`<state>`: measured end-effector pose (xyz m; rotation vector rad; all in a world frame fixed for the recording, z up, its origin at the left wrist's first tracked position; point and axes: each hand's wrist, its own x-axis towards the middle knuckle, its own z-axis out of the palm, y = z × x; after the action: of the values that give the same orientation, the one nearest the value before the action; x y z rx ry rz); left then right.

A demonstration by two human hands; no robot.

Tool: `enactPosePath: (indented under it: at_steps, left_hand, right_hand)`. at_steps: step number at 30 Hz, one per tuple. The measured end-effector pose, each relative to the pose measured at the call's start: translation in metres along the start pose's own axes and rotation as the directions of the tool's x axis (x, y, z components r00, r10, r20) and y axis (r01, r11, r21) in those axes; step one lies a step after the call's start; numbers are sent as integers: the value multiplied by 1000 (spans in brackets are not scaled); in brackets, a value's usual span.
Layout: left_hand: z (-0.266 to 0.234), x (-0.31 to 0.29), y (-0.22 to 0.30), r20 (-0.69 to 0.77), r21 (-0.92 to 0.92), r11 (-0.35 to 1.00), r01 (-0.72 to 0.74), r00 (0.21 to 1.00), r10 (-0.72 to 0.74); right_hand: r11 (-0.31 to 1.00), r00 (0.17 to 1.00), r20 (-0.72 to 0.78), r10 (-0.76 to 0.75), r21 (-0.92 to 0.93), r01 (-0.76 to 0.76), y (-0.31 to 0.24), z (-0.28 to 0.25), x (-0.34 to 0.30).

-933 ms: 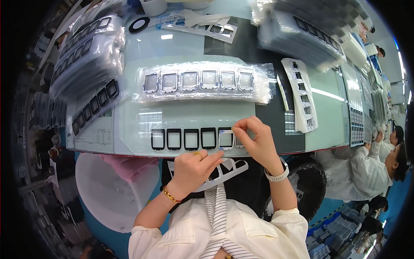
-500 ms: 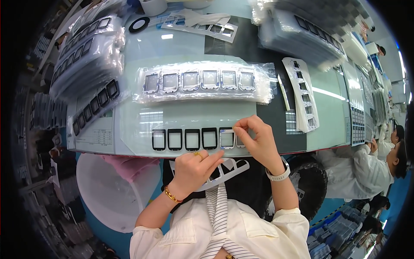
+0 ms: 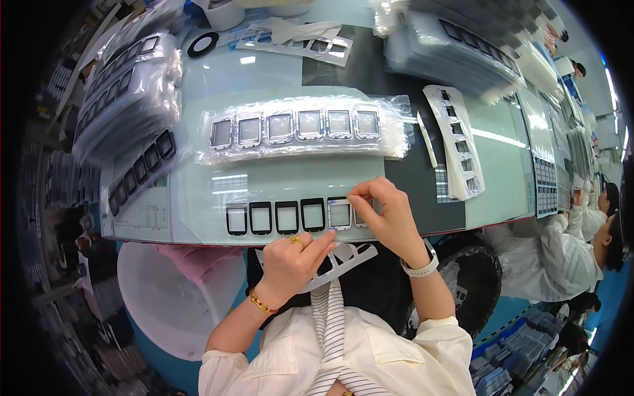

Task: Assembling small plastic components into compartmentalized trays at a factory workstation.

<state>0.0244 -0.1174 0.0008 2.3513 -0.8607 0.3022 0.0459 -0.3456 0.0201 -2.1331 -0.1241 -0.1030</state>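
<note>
Along the table's near edge lies a row of small rectangular frames. Several at the left, such as one black frame (image 3: 286, 218), show black borders. Farther right, a white-faced frame (image 3: 340, 214) has a bluish lower edge. My right hand (image 3: 386, 214) pinches at its upper right corner; whatever is between the fingertips is too small to name. Another frame is partly hidden under that hand. My left hand (image 3: 292, 261) stretches its index finger to the white-faced frame's lower edge. A white strip with cut-outs (image 3: 353, 263) is in its other fingers, below the table edge.
Mid-table sits a plastic-wrapped stack of framed pieces (image 3: 300, 148). Wrapped stacks (image 3: 125, 99) rise at the left and at the back right (image 3: 436, 56). A pen-like knife (image 3: 426, 140) lies beside a white cut-out strip (image 3: 452, 145). Black tape (image 3: 203, 45) lies far back. A white tub (image 3: 158, 297) stands below.
The view has shifted slightly, so the tabletop things appear a little farther left. Both hands keep nearly the same pose at the white-faced frame.
</note>
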Motion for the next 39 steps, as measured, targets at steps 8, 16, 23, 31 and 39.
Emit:
enactPosePath:
  at_steps: [8, 16, 23, 31, 39]
  left_hand:
    - [1, 0, 0, -3, 13, 1000, -14, 1000, 14]
    - [1, -1, 3, -1, 31, 999, -11, 1000, 11]
    - [3, -1, 4, -4, 42, 999, -21, 1000, 21]
    - [9, 2, 7, -22, -4, 1000, -4, 1000, 4]
    - [13, 8, 17, 5, 24, 1000, -9, 1000, 9]
  right_hand:
    - [999, 1000, -20, 23, 44, -22, -2, 1, 0]
    - [999, 1000, -24, 5, 34, -4, 0, 2, -1]
    - [1000, 999, -39, -29, 4, 29, 2, 2, -2]
    - [1000, 999, -39, -28, 0, 28, 2, 1, -2]
    - [999, 999, -33, -31, 10, 32, 0, -1, -2]
